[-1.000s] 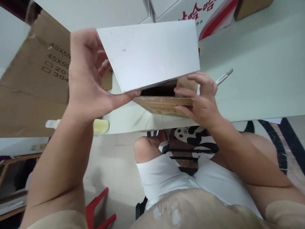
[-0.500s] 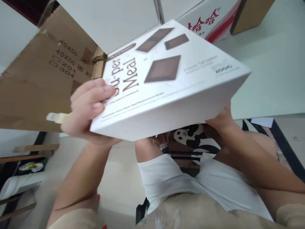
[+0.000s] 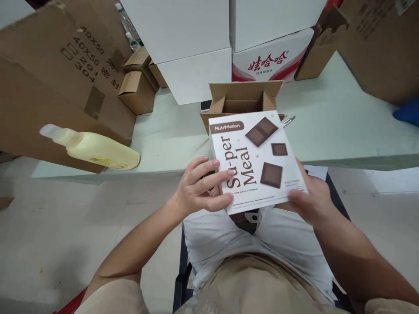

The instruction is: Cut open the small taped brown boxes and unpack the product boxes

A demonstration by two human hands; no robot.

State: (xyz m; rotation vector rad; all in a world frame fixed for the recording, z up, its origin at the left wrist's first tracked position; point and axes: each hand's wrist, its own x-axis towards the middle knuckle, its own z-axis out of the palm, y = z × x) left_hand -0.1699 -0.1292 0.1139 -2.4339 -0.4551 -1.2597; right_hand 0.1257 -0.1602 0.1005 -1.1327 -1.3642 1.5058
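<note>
Between my two hands is a white meal shake box, printed with "Su-per Meal" and brown chocolate squares. It tilts toward me over my lap, at the table's front edge. My left hand grips its left side, fingers over the printed face. My right hand holds the lower right corner, thumb on the front and the other fingers out of sight behind. Just beyond the meal shake box stands an open cardboard carton with its flaps up; its lower part is hidden.
A yellow bottle stands at the table's left front. Behind it are a large cardboard box and small brown boxes. White boxes and a red-lettered carton line the back. A pen-like silver thing lies right of the open carton.
The meal shake box has come down and away from my face, and its printed front now faces me more squarely. The open carton and the whole yellow bottle have come into sight.
</note>
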